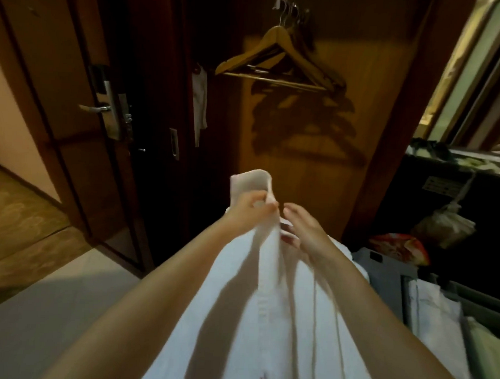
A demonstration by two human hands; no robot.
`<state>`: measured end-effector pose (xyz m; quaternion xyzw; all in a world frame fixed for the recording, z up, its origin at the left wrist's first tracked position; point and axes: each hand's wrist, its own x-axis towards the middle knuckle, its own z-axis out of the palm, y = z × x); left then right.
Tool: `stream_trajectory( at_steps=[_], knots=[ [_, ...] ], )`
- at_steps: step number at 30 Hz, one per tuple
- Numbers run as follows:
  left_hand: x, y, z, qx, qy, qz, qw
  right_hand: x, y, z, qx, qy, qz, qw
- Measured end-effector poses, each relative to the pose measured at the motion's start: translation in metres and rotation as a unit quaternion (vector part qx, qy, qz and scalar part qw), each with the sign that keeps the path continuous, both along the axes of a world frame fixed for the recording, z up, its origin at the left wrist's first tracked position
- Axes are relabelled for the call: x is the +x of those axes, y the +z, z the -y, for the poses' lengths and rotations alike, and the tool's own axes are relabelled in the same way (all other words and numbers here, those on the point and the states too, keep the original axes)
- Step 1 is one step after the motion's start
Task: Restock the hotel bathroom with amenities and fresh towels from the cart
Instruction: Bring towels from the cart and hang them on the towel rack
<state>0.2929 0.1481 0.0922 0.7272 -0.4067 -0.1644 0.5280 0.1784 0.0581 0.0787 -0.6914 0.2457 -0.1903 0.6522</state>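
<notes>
Mind the white towel point(267, 317) hanging from centre toward 6 o'clock, pinched at its top by the left hand point(249, 207), hold of the right hand point(306, 234) at 3 o'clock unclear: could slip loose and unfold.

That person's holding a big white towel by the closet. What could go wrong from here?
1. The left hand pinches only the top corner of the towel, and how the right hand holds it is hard to make out; the cloth might slip loose.
2. The towel hangs long, past the picture's bottom edge, so it could brush the floor or snag on the cart close on the right.
</notes>
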Motion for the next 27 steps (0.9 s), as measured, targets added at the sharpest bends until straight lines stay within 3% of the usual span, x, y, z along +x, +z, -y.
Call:
stream_trajectory(
  at_steps=[3, 6, 9, 13, 16, 19, 23, 27],
  knots=[
    [-0.002, -0.021, 0.031, 0.094, -0.104, 0.073, 0.987, 0.008, 0.001, 0.015, 0.006, -0.053, -0.035, 0.998],
    [-0.006, -0.042, 0.037, 0.205, -0.198, 0.071, 0.956, 0.012, -0.008, 0.027, 0.011, -0.106, -0.115, 0.988],
    [0.003, -0.053, 0.033, 0.205, -0.23, 0.061, 0.949, 0.014, -0.021, 0.036, 0.022, -0.147, -0.167, 0.975],
    [0.039, -0.061, 0.025, 0.15, -0.141, 0.072, 0.976, 0.025, -0.028, 0.049, 0.016, -0.175, -0.208, 0.962],
    [0.082, -0.084, 0.021, 0.122, 0.017, 0.096, 0.988, 0.037, -0.027, 0.054, 0.006, -0.173, -0.225, 0.959],
    [0.113, -0.104, 0.015, 0.143, 0.151, 0.074, 0.975, 0.05, -0.028, 0.054, -0.002, -0.168, -0.244, 0.955],
    [0.132, -0.116, 0.016, 0.155, 0.121, 0.036, 0.98, 0.067, -0.032, 0.057, -0.017, -0.187, -0.217, 0.958],
    [0.151, -0.121, 0.02, 0.18, 0.096, 0.048, 0.978, 0.078, -0.037, 0.065, 0.027, -0.239, -0.164, 0.957]
  ],
)
